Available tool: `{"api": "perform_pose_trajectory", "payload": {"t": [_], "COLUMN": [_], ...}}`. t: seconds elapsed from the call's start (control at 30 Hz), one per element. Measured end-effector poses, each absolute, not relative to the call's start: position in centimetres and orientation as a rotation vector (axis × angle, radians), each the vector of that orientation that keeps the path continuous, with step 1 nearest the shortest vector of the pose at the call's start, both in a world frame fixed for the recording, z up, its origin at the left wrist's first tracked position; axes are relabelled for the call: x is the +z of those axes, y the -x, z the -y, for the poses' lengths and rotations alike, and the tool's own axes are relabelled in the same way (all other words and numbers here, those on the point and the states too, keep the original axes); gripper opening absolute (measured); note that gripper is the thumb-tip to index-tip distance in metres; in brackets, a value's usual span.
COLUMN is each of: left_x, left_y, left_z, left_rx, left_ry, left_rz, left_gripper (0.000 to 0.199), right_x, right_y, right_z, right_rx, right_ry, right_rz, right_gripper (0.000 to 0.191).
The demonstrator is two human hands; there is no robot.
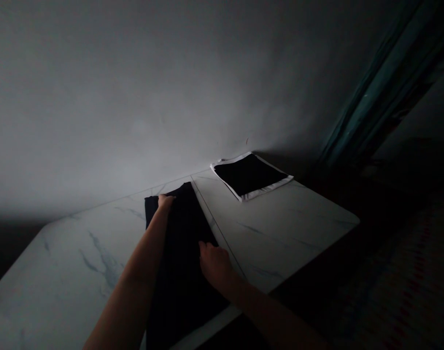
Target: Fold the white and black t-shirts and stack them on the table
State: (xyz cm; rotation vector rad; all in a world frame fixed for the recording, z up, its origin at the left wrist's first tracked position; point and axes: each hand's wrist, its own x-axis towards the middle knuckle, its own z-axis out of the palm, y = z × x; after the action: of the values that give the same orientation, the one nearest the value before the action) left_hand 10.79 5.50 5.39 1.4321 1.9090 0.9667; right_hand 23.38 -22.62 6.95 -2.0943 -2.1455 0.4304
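Observation:
A long dark garment, whose kind I cannot make out in the dim light, lies lengthwise over the marble-patterned table and reaches the near edge. My left hand is at the garment's far end, its fingers closed on the cloth near the top edge. Closer to me, my right hand has curled fingers on the garment's right edge. Part of the fingers of both hands is hidden.
Toward the back right of the table lies a flat folded black cloth on a white cloth. A pale wall stands behind. At the right hangs a teal curtain, above a dim patterned fabric.

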Motion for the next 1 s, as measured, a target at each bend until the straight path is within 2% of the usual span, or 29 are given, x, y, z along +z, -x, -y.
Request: {"api": "perform_pose_trajectory", "payload": {"t": [0.17, 0.23, 0.33, 0.43, 0.53, 0.63, 0.7, 0.83, 1.0], "left_x": [5.8, 6.1, 6.6, 7.3, 7.9, 8.3, 8.3, 7.4, 5.5], "left_y": [-10.7, -10.6, -11.0, -12.0, -13.0, -13.1, -12.5, -10.8, -9.6], "left_z": [-4.5, -3.8, -2.5, -0.8, 2.1, 6.9, 10.6, 16.4, 19.6], "left_rx": [0.816, 0.77, 0.707, 0.655, 0.457, 0.214, 0.164, 0.236, 0.365], "left_ry": [-1.565, -1.642, -1.818, -2.233, -2.616, -2.718, -2.741, -2.845, -3.047], "left_rz": [-2.039, -2.046, -2.102, -2.074, -1.526, -0.805, -0.505, -0.349, -0.321], "left_gripper": [0.041, 0.044, 0.042, 0.035, 0.024, 0.022, 0.023, 0.02, 0.015], "right_x": [7.3, 7.3, 7.1, 6.8, 6.7, 6.4, 6.2, 5.6, 4.2], "right_y": [-24.4, -24.7, -25.2, -26.2, -27.4, -28.4, -28.8, -28.8, -28.2], "right_z": [23.6, 24.2, 25.2, 26.4, 27.6, 28.5, 28.9, 29.7, 30.6], "right_rx": [0.436, 0.423, 0.373, 0.322, 0.307, 0.3, 0.3, 0.266, 0.212], "right_ry": [2.065, 2.023, 1.967, 1.968, 2.003, 2.014, 1.959, 1.677, 1.372], "right_rz": [2.157, 2.182, 2.218, 2.21, 2.169, 2.109, 2.064, 2.107, 2.354], "right_gripper": [0.047, 0.043, 0.032, 0.025, 0.022, 0.019, 0.019, 0.022, 0.026]}}
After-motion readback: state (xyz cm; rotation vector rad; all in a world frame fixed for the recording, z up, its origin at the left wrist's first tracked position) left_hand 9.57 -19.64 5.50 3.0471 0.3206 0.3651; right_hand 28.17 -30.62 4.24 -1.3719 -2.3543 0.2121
